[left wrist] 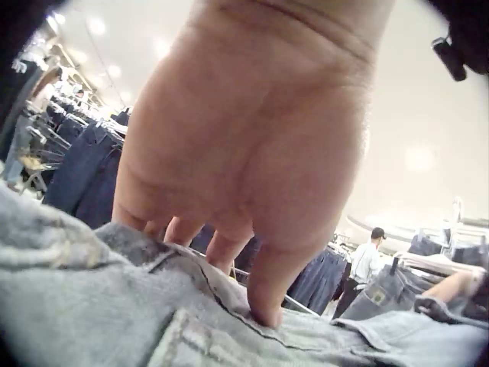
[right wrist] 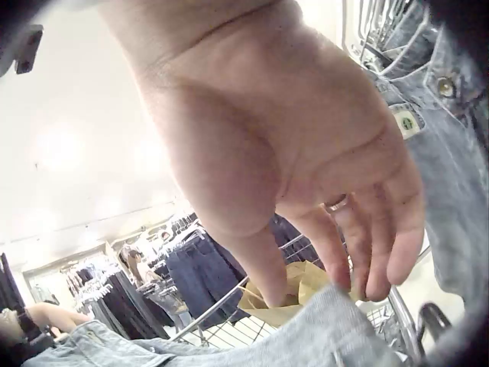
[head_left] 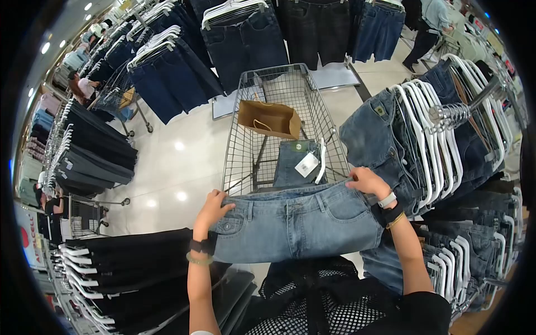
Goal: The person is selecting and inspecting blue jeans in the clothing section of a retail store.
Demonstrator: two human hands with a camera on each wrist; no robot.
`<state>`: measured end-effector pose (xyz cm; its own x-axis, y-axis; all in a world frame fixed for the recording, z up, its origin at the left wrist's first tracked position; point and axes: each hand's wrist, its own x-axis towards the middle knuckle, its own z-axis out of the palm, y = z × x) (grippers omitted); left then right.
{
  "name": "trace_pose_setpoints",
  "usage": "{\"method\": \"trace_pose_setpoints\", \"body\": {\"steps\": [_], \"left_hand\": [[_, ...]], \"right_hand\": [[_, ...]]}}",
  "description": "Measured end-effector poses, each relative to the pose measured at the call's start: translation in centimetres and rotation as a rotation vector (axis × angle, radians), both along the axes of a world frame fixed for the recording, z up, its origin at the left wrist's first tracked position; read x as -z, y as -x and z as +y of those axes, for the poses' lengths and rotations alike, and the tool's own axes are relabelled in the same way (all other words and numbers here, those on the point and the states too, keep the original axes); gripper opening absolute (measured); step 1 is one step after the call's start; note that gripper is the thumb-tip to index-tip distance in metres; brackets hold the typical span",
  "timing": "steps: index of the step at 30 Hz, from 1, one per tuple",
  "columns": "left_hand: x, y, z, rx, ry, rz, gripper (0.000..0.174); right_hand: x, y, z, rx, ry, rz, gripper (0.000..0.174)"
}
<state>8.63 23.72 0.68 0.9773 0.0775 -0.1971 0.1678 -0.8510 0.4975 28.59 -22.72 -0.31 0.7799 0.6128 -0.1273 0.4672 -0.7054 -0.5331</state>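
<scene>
A person in a clothing shop holds a pair of light blue denim jeans [head_left: 296, 223] stretched flat by the waistband, one hand at each end. The jeans hang across the near end of a silver wire shopping cart [head_left: 234, 111], just in front of the person's body. The left hand [head_left: 212, 206] grips the waistband's left corner, with the fingers curled behind the edge and the thumb pressed down on the denim. The right hand [head_left: 365, 181] pinches the right corner between the thumb and bent fingers. Inside the cart lie a brown paper bag [head_left: 271, 119] and, nearer the person, a folded pair of darker blue jeans [head_left: 293, 164] with a white tag. A rack of blue jeans on white hangers [head_left: 424, 145] stands close on the right. A rack of black trousers [head_left: 128, 262] is at lower left.
</scene>
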Motion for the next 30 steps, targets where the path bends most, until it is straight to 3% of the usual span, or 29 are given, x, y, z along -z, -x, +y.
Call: {"method": "trace_pose_setpoints", "body": {"steps": [5, 7, 9, 11, 13, 15, 17, 20, 22, 26, 30], "left_hand": [[-2.8, 0.5, 0.9, -0.117, 0.221, 0.09, 0.039], [-3.6, 0.2, 1.6, -0.075, 0.221, 0.045, 0.038], [-4.4, 0.1, 2.2, -0.101, 0.281, 0.058, 0.036], [-4.1, 0.5, 3.0, -0.212, 0.52, 0.057, 0.033], [-3.5, 1.0, 3.9, -0.224, 0.593, 0.036, 0.032], [-2.9, 1.4, 4.7, -0.235, 0.664, 0.013, 0.032], [-2.4, 1.7, 5.5, -0.296, 0.829, 0.039, 0.03], [-1.9, 2.0, 6.1, -0.347, 0.97, 0.052, 0.028], [-1.5, 1.8, 6.1, -0.328, 0.972, 0.033, 0.028], [-2.1, 1.3, 5.8, -0.302, 0.913, 0.057, 0.027], [-1.7, 1.4, 6.0, -0.26, 0.903, 0.033, 0.027]], "right_hand": [[-1.8, -3.6, 6.3, 0.076, 0.176, 0.23, 0.053], [2.3, -5.3, 7.6, 0.033, 0.2, 0.229, 0.061], [4.1, -6.1, 9.2, 0.11, 0.213, 0.822, 0.062], [5.6, -6.2, 9.7, 0.142, 0.195, 0.888, 0.059], [6.1, -6.4, 9.7, 0.188, 0.161, 0.987, 0.053], [5.0, -6.0, 9.9, 0.255, 0.174, 1.0, 0.047], [3.5, -5.8, 9.3, 0.439, 0.031, 0.911, 0.044], [1.6, -6.6, 7.5, 0.558, -0.105, 0.864, 0.039], [-0.8, -6.3, 6.9, 0.649, -0.213, 0.816, 0.034], [-3.9, -5.5, 5.8, 0.736, -0.403, 0.706, 0.029], [-8.7, -3.0, 6.9, 0.66, -0.397, 0.54, 0.022]]}}
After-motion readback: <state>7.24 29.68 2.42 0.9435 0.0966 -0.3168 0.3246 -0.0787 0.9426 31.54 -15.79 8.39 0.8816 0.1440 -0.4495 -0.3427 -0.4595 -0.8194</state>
